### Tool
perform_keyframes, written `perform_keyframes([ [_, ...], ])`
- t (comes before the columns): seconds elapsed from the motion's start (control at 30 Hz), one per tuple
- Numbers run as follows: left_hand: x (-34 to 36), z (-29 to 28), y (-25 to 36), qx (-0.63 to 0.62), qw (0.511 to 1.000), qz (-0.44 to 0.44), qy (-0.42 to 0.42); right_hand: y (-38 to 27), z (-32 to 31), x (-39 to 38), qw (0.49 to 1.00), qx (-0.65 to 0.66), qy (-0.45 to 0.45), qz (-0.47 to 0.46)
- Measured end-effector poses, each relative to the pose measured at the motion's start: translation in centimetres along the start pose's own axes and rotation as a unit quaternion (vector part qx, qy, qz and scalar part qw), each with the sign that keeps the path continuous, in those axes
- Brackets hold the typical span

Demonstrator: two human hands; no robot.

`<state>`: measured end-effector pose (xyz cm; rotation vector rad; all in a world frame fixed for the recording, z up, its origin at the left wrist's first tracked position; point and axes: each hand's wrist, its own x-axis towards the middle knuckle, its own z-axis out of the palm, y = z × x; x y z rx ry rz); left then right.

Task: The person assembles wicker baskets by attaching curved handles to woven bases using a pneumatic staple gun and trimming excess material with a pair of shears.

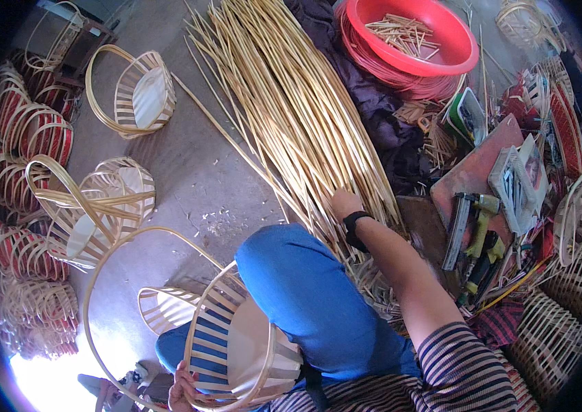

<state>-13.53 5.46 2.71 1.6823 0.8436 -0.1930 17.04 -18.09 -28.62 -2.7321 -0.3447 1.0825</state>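
My left hand (182, 388) is closed on the rim of a round slatted basket (203, 343) in my lap, which tilts against my blue-trousered knee. The basket has pale wood slats, a solid pale base and a large hoop handle (92, 295) arching to the left. My right hand (347, 204), with a black band at the wrist, reaches forward onto the near part of a long bundle of cane strips (284, 103). Its fingers curl down among the strips, and their tips are partly hidden. Beside my knee on the floor lies another slatted basket (167, 309).
Handled baskets (143, 96) stand on the floor at left, before stacks of red-and-natural baskets (23, 137). A red basin (408, 34) with short sticks sits far right on coiled red cane. Nail guns (473, 233), a board (452, 178) and a white tray (511, 189) lie at right.
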Motion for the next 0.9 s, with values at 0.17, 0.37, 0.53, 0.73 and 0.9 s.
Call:
perform_keyframes([
  [0.17,-0.4,-0.3,0.1,0.005,1.000,-0.013,0.009,0.4,0.4,-0.3,0.995,0.075,0.043,0.049],
  [0.37,-0.3,-0.4,0.3,0.020,1.000,-0.018,0.012,0.9,1.2,-1.1,0.985,0.120,0.108,0.054],
  [0.53,-0.1,-0.4,0.3,0.036,0.999,-0.012,0.012,-1.0,1.6,-1.8,0.964,0.182,0.156,0.114],
  [0.73,-0.3,-0.5,0.7,0.082,0.996,0.021,0.015,0.1,2.0,-1.0,0.959,0.255,0.101,0.068],
  [0.9,-1.6,0.0,2.1,0.096,0.994,0.035,0.048,0.2,1.1,-2.0,0.910,0.393,0.115,-0.060],
])
